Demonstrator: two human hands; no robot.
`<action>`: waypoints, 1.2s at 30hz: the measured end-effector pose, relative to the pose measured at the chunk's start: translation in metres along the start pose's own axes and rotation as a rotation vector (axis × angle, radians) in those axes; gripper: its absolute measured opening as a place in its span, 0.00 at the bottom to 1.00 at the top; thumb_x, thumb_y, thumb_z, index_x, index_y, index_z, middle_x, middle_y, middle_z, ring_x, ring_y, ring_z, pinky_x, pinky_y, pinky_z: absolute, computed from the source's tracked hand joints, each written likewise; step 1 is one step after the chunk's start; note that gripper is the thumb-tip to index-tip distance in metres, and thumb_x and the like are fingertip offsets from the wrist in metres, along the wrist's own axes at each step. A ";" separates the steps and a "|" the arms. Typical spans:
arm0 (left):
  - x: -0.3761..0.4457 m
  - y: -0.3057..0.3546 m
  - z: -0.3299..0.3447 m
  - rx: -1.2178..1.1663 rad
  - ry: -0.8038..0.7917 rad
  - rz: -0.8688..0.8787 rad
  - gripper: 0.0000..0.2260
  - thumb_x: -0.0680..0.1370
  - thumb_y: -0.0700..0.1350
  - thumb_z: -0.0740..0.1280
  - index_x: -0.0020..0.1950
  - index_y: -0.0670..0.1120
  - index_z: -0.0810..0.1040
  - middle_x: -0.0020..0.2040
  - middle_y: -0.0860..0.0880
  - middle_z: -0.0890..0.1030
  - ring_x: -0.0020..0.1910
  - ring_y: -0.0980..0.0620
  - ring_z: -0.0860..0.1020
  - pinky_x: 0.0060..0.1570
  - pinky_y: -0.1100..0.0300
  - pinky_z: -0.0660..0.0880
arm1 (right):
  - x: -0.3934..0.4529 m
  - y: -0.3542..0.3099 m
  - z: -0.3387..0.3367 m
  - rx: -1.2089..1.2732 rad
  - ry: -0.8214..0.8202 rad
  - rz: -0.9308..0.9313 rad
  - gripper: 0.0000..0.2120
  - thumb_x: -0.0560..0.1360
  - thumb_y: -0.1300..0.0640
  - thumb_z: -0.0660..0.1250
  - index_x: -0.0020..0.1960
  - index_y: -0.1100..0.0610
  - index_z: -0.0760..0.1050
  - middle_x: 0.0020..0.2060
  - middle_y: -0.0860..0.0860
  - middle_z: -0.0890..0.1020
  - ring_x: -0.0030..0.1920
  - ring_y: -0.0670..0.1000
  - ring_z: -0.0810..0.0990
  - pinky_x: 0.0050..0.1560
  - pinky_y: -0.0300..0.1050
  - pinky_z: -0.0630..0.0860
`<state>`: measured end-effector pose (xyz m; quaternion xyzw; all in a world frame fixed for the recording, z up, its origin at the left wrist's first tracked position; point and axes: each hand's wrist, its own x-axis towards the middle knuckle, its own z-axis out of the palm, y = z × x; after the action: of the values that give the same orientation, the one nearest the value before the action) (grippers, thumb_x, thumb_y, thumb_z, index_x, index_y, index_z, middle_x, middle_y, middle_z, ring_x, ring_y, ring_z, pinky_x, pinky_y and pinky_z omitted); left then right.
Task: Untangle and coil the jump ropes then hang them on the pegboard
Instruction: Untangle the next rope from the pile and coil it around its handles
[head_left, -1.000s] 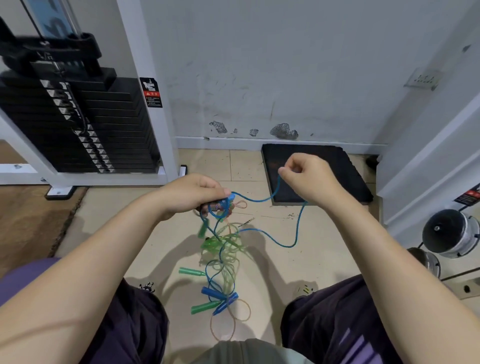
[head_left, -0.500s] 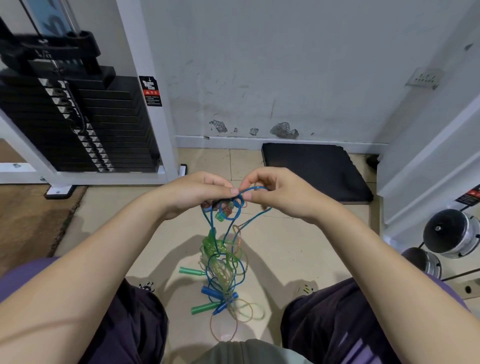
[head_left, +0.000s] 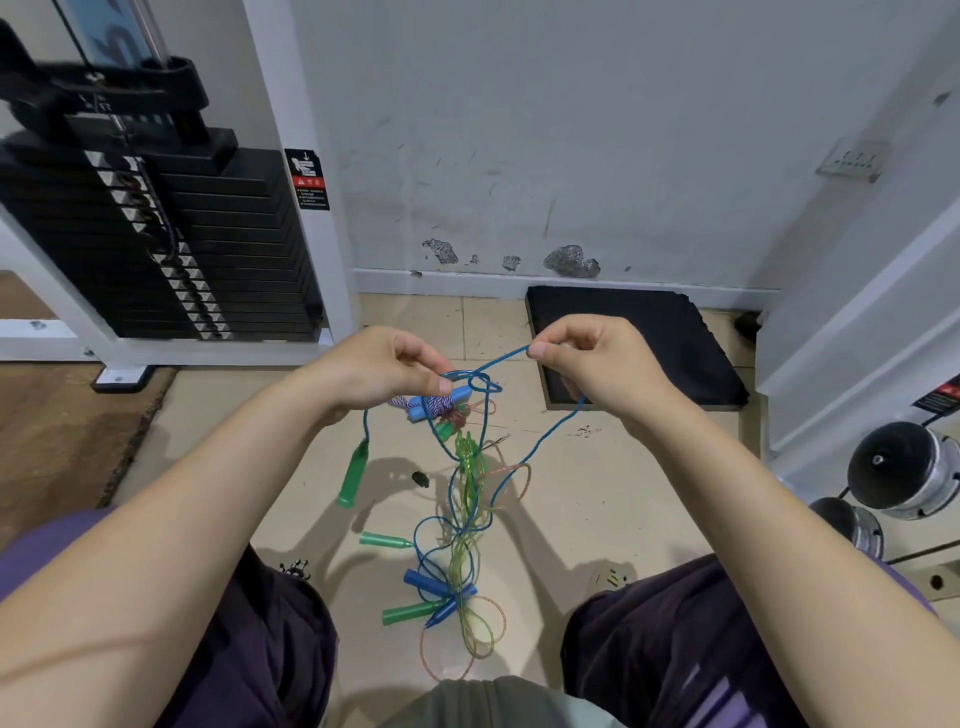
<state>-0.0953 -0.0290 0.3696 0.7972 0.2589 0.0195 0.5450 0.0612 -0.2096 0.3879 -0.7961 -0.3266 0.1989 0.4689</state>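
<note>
Fingers of both hands pinch blue rope (head_left: 540, 441); tangle (head_left: 462, 519) hangs above floor tiles (head_left: 597, 499).

A single wide-angle camera sits on the person's head, facing forward and steeply down. It looks close over both forearms, which enter from 7 and 5 o'clock and meet near centre, with the lap at 6 o'clock. The tiled floor (head_left: 597, 499) fills the middle; the wall (head_left: 571, 130) rises at 12 o'clock. Straight edges bow toward the frame borders. No second view shares the scene.
</note>
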 end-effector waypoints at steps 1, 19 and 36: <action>0.000 -0.001 0.001 0.022 -0.004 -0.008 0.05 0.73 0.40 0.76 0.46 0.46 0.84 0.29 0.58 0.79 0.30 0.64 0.74 0.29 0.73 0.67 | 0.001 0.000 -0.002 0.020 0.030 0.012 0.05 0.75 0.58 0.71 0.40 0.56 0.80 0.24 0.47 0.74 0.26 0.47 0.71 0.32 0.41 0.68; 0.002 0.004 0.002 -0.288 0.006 0.112 0.13 0.78 0.51 0.68 0.37 0.49 0.83 0.24 0.52 0.66 0.24 0.53 0.67 0.33 0.62 0.74 | -0.001 -0.002 -0.011 0.044 -0.296 0.014 0.08 0.79 0.57 0.66 0.43 0.56 0.81 0.26 0.48 0.73 0.28 0.50 0.69 0.35 0.42 0.67; -0.003 0.021 0.023 -0.451 0.098 0.251 0.09 0.79 0.45 0.66 0.42 0.50 0.84 0.44 0.54 0.84 0.47 0.57 0.80 0.44 0.63 0.77 | -0.002 -0.006 0.003 0.106 -0.325 -0.044 0.10 0.72 0.58 0.76 0.51 0.56 0.80 0.34 0.47 0.82 0.34 0.45 0.79 0.34 0.38 0.74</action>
<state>-0.0823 -0.0560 0.3793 0.6795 0.1731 0.1828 0.6891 0.0558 -0.2069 0.3917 -0.7203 -0.4045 0.3319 0.4554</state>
